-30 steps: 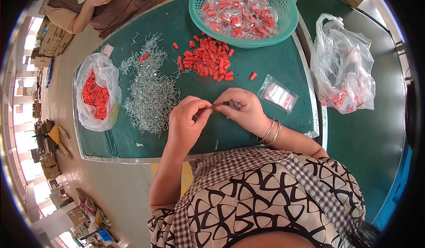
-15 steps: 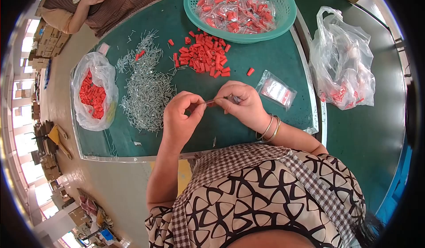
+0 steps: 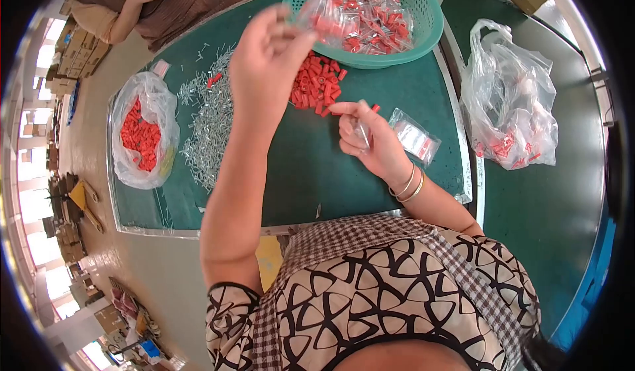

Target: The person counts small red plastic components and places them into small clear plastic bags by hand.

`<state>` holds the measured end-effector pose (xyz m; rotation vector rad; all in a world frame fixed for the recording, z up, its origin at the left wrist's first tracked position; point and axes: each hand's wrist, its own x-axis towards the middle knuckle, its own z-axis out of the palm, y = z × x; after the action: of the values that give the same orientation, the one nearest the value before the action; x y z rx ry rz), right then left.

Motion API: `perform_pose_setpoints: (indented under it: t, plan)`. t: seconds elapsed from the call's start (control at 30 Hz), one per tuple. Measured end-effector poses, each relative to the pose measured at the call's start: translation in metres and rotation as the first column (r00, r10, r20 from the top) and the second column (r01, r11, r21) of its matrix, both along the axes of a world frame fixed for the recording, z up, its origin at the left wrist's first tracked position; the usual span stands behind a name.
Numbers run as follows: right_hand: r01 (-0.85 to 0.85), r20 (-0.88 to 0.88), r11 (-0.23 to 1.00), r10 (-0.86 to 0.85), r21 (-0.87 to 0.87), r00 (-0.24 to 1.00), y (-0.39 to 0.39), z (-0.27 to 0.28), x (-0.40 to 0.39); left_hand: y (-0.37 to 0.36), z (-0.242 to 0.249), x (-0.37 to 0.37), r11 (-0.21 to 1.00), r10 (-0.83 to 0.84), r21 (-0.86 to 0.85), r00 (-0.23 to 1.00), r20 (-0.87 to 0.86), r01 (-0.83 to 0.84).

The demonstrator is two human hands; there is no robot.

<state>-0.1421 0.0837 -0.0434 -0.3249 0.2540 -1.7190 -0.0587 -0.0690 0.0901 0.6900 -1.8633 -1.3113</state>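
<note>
My left hand (image 3: 268, 63), blurred by motion, reaches over the near-left rim of the green basket (image 3: 423, 50). At its fingertips is a small clear plastic bag (image 3: 324, 19) with red inside, also blurred. Many similar bags with red pieces lie in the basket. My right hand (image 3: 372, 136) stays low over the table with its fingers curled around a crumpled clear plastic bag (image 3: 361, 135). Just beyond it lies a heap of red tapered plastic caps (image 3: 317, 83). A heap of small silver screws or nails (image 3: 206, 129) is partly hidden behind my left forearm.
An opened plastic bag of red pieces (image 3: 140, 139) stands at the table's left. Right of my right hand lies a flat clear packet (image 3: 415, 138). A white carrier bag (image 3: 509, 99) rests on the adjoining green surface. Another person (image 3: 159, 7) is across the table.
My hands, together over the table before, have parted. The left has swung up and away to the basket with the small bag; the right has shifted slightly right and keeps clear plastic in it.
</note>
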Motion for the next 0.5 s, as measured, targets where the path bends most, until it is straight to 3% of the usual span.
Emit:
perform_pose_setpoints:
  t: [0.07, 0.23, 0.3, 0.5]
  plan:
    - [-0.051, 0.053, 0.997, 0.047, 0.059, 0.997, -0.002, 0.001, 0.000, -0.006, 0.000, -0.019, 0.988, 0.021, -0.149, 0.995, -0.094, -0.035]
    - [0.008, 0.064, 0.989, -0.018, 0.146, 0.998, -0.003, 0.012, 0.003, 0.019, -0.038, 0.033, 0.961, 0.072, -0.275, 0.988, 0.137, -0.032]
    - [-0.010, 0.067, 0.993, 0.002, 0.121, 0.998, -0.006, 0.014, 0.007, 0.034, -0.055, 0.054, 0.944, 0.037, -0.328, 0.972, 0.231, 0.042]
    - [-0.042, 0.025, 0.998, 0.041, 0.042, 0.999, -0.009, 0.004, 0.014, 0.056, -0.086, 0.068, 0.895, 0.030, -0.431, 0.951, 0.308, 0.112]
